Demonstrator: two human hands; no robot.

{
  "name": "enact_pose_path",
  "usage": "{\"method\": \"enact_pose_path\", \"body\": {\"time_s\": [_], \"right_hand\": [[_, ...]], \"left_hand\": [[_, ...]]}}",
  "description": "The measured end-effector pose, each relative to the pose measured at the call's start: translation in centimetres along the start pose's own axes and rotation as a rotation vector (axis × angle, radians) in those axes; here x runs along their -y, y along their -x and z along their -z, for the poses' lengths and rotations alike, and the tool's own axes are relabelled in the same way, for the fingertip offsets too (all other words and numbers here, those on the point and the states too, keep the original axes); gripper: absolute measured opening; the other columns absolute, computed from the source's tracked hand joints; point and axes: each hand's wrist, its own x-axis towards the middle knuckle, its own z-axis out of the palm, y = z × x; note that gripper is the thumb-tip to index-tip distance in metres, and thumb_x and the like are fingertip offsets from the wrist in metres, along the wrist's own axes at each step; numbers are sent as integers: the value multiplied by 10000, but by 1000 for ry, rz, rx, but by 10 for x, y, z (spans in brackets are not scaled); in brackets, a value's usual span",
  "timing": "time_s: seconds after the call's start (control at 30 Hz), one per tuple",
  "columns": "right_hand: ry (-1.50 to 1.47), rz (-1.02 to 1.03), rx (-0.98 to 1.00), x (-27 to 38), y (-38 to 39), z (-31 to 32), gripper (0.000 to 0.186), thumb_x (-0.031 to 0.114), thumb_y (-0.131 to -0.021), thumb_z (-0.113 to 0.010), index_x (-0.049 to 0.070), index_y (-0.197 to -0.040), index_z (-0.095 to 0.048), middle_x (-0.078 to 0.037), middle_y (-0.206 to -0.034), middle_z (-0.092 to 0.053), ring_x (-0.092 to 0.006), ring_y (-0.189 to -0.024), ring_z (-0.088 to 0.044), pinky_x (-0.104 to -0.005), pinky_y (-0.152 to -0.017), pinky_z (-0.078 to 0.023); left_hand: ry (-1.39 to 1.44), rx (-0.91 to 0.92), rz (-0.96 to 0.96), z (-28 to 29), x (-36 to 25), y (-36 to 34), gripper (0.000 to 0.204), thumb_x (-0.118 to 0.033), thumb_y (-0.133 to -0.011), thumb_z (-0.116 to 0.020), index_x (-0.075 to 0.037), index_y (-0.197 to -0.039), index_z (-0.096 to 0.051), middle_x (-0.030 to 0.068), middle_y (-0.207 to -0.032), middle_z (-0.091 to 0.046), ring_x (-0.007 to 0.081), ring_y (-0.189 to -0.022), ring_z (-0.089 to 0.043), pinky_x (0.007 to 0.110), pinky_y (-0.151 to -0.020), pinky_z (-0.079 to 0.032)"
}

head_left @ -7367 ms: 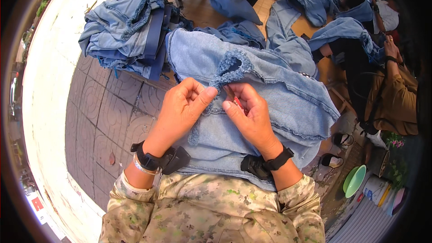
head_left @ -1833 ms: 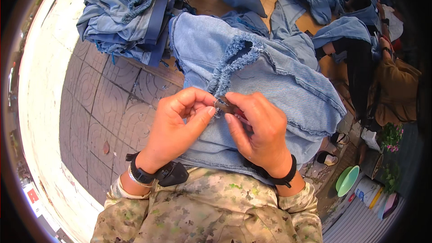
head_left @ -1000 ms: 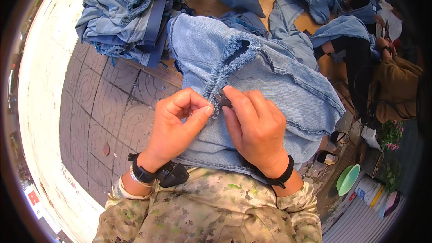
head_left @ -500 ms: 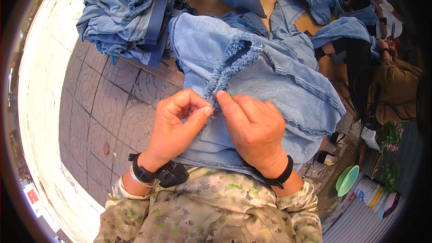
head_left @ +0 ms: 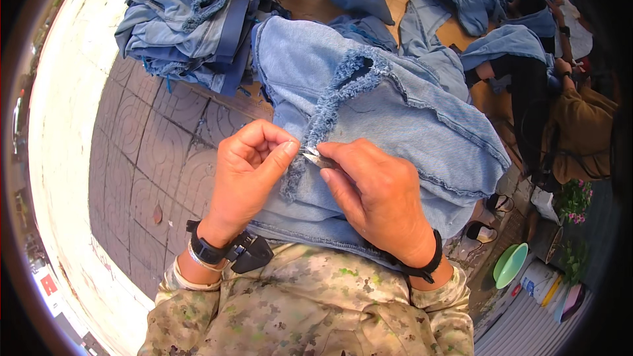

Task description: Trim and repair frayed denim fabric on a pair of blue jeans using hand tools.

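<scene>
A light blue denim garment point(head_left: 428, 145) lies spread before me over my lap, with a fluffy frayed strip point(head_left: 333, 102) looping near its top and running down the middle. My left hand point(head_left: 247, 175) is closed in a pinch at the strip's left side, on what seem to be fine threads. My right hand point(head_left: 372, 201) is wrapped round small metal snips point(head_left: 313, 157), whose blades point left against the strip, close to my left fingertips. The snips' handle is hidden in that hand.
A stack of denim pieces point(head_left: 175, 23) sits at the upper left above paving point(head_left: 138, 158). More denim lies at the upper right, where other people point(head_left: 573, 132) sit. A green basin point(head_left: 509, 265), plants point(head_left: 577, 204) and shoes point(head_left: 481, 231) are at the lower right.
My left hand has shifted slightly up and left, away from the strip. The snips' blades, hidden half a second ago, show again, and more of the strip's lower part is visible.
</scene>
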Motion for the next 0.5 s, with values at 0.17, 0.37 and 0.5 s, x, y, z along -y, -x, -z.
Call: {"method": "enact_pose_path", "body": {"time_s": [0.17, 0.37, 0.5], "right_hand": [[45, -17, 33, 3, -3, 1, 164, 120, -805, -664, 85, -959, -623, -92, -744, -584, -293, -630, -614, -396, -518, -467], [49, -37, 53, 3, -5, -4, 131, 118, -805, -661, 88, -927, -623, -89, -729, -595, -299, -632, -616, -403, -519, -471], [-125, -155, 9, -10, -7, -2, 217, 115, -800, -674, 59, -1002, -620, -116, -795, -627, -286, -666, -632, -371, -565, -497]], "left_hand": [[-81, 25, -69, -1, -2, 1, 60, -61, -901, -637, -17, -879, -602, -44, -810, -597, 1, -728, -518, 163, -647, -410], [-119, 28, -85, 2, -6, 2, 61, -58, -898, -635, -21, -866, -598, -43, -798, -589, 6, -712, -506, 176, -641, -407], [-210, -48, -92, 19, -5, -3, 105, -122, -905, -633, -39, -869, -581, -61, -762, -543, 1, -638, -428, 172, -554, -322]]}}
